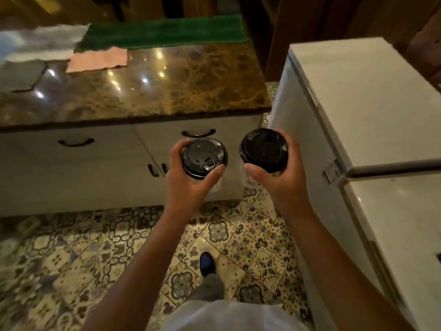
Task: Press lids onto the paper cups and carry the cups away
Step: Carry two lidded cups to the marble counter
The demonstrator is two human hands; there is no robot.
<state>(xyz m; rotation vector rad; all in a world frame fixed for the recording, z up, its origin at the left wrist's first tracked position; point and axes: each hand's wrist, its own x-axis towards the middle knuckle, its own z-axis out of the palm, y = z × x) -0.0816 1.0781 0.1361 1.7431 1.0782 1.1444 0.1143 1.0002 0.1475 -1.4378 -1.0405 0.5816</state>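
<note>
Fingers of left hand [191,174] and right hand [282,174] wrapped around lidded cups [204,158], probably paper; between marble counter [143,91] and white fridge [358,103].

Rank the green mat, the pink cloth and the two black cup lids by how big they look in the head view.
1. green mat, widest, though farthest away.
2. pink cloth.
3. The black lids: left lid and right lid look about alike, so they tie. Being near the camera enlarges them, so true size is unsure.
</note>
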